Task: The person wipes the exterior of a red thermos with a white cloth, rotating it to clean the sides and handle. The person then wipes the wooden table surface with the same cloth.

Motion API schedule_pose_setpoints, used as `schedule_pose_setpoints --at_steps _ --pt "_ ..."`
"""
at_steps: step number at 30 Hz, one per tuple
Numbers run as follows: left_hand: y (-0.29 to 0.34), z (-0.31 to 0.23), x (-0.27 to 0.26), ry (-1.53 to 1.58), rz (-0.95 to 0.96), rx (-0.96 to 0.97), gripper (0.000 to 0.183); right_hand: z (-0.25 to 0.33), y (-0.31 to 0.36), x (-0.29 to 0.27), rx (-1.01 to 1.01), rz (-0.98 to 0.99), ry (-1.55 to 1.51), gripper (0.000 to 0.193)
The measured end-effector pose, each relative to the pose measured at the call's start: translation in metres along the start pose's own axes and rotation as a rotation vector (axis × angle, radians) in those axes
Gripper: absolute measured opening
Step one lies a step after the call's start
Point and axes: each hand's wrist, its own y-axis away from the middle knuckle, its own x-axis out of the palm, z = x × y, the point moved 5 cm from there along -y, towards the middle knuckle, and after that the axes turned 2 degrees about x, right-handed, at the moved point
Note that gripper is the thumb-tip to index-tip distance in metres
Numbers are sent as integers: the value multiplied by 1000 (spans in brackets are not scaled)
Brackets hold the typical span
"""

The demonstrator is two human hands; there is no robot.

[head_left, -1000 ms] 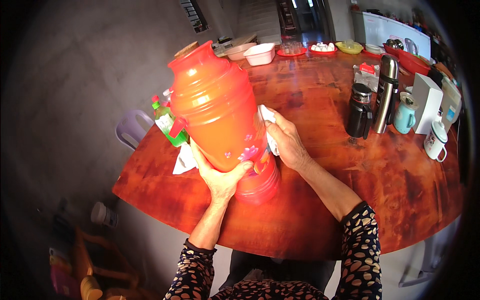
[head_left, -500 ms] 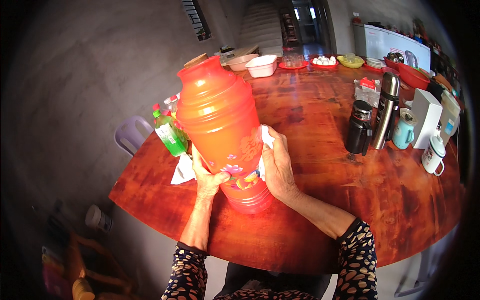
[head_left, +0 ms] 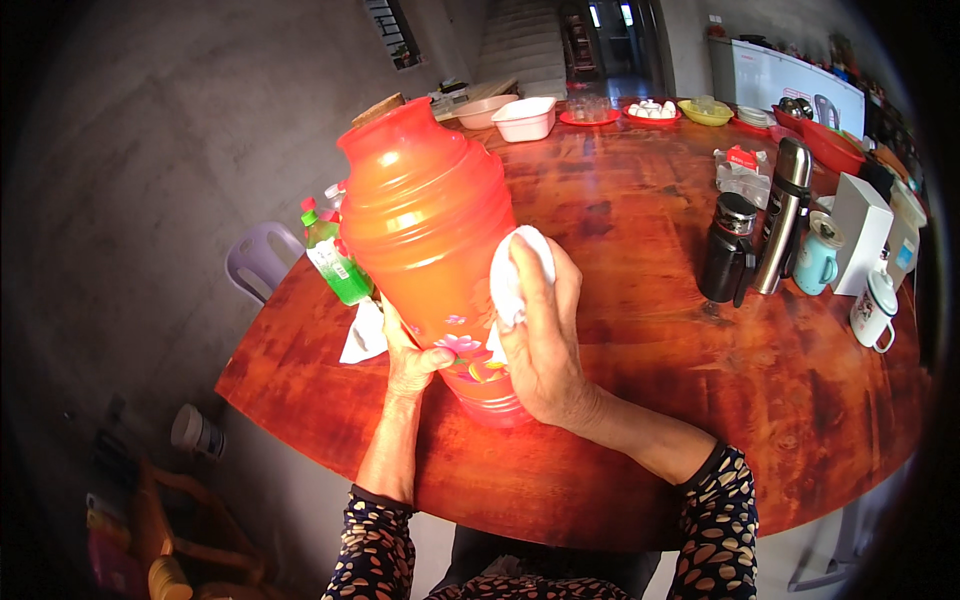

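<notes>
1. Flask [head_left: 430,230]: large orange-red vacuum flask with a flower print low on its body, standing at the near edge of the tabletop [head_left: 640,400], tilted slightly to the left. A cork stopper sits in its mouth.
2. Left hand [head_left: 410,362]: clasped around the lower left side of the flask, thumb across the flower print.
3. Right hand [head_left: 545,345]: fingers closed over a white cloth [head_left: 512,270], pressing it flat against the right side of the flask at mid-height.
4. Behind the flask on the left: a green bottle [head_left: 335,262] with a red cap, and a white tissue [head_left: 365,333] lying on the tabletop just beside the left hand.
5. Right half of the tabletop, well apart from the hands: a black flask [head_left: 725,248], a steel flask [head_left: 785,215], a pale blue mug [head_left: 818,255], a white mug [head_left: 875,308], a white box [head_left: 860,220].
6. Far edge: white tubs [head_left: 525,117] and red trays with small cups.
</notes>
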Motion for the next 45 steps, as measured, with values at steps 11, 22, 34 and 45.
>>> schedule_pose_setpoints --at_steps 11,22,34,45 --pt "11 8 -2 13 -11 -157 121 -18 -43 -4 50 -99 -228 39" --pt "5 6 2 41 24 -107 122 -26 -51 -3 334 -116 -453 32" --pt "3 4 4 44 64 -58 127 20 -33 6 -442 -164 71 40" --pt "-1 -10 17 11 44 -36 131 -4 -47 1 77 -209 -281 26"
